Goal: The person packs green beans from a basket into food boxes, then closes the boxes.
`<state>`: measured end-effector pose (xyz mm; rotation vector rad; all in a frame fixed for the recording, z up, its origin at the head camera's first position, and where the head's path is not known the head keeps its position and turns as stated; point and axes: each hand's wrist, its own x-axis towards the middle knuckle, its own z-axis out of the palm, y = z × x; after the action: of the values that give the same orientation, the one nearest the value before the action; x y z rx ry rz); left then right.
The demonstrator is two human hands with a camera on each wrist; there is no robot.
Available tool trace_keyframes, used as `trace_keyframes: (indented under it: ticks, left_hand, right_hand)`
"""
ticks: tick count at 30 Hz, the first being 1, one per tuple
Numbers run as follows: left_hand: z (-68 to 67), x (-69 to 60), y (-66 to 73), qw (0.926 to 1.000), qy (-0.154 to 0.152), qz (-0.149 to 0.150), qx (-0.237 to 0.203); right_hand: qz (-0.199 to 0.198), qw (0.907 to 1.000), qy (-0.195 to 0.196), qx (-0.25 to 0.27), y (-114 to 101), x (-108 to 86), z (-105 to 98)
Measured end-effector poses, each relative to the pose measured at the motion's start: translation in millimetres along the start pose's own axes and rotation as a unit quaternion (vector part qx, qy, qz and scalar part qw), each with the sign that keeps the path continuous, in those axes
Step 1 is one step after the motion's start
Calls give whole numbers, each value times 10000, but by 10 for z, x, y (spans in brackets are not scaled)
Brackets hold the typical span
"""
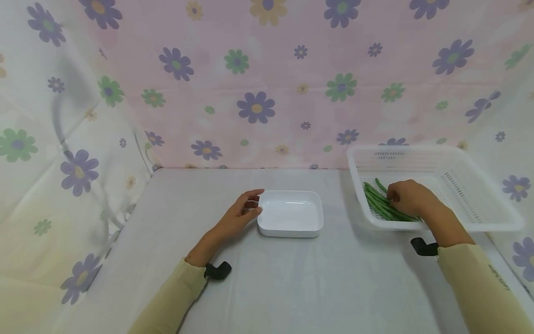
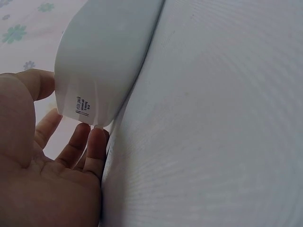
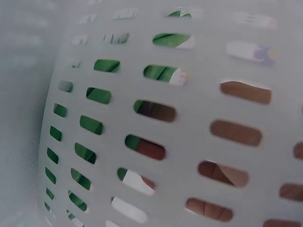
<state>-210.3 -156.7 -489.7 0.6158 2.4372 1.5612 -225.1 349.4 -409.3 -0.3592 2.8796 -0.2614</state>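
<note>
A shallow white dish (image 1: 290, 231) stands on the table, and my left hand (image 1: 238, 215) is at its left end. In the left wrist view the thumb touches the rim of the dish (image 2: 102, 56), and loosely bent fingertips touch its lower end wall. My right hand (image 1: 410, 199) is inside a white slotted basket (image 1: 479, 181). Its curled fingers pinch at green beans (image 1: 377, 204) piled in the near left corner. How many beans it grips is hidden. Through the basket wall (image 3: 189, 94), the right wrist view shows parts of the fingers (image 3: 236, 132) and green beans (image 3: 92, 125).
A pale cloth covers the table (image 1: 292, 287). Behind it hangs a pink flowered curtain (image 1: 283, 120), with white flowered sheets at both sides. The basket stands at the table's right, against the back. Black wrist bands (image 1: 218, 271) sit at both cuffs.
</note>
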Motion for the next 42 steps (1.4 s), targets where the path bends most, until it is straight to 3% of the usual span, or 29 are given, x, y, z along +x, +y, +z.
trace_keyframes:
  ticks: [12,24,33,42]
  left_hand:
    - [24,8,-10,9999,84,4,-115]
    - [0,3,-6,10000,47,-50,-68]
    - [4,5,-13,10000,16,-73,-10]
    - [-2,1,18,9999,23,-62,-93]
  right_hand:
    - [34,9995,257,154,-16,-100,-59]
    - [-72,9951,809,567,-112,-257,-157]
    - [-196,9838,1555,875,-227,-378,-113]
    - [-212,9641,2374,1172,-453,-465,-167]
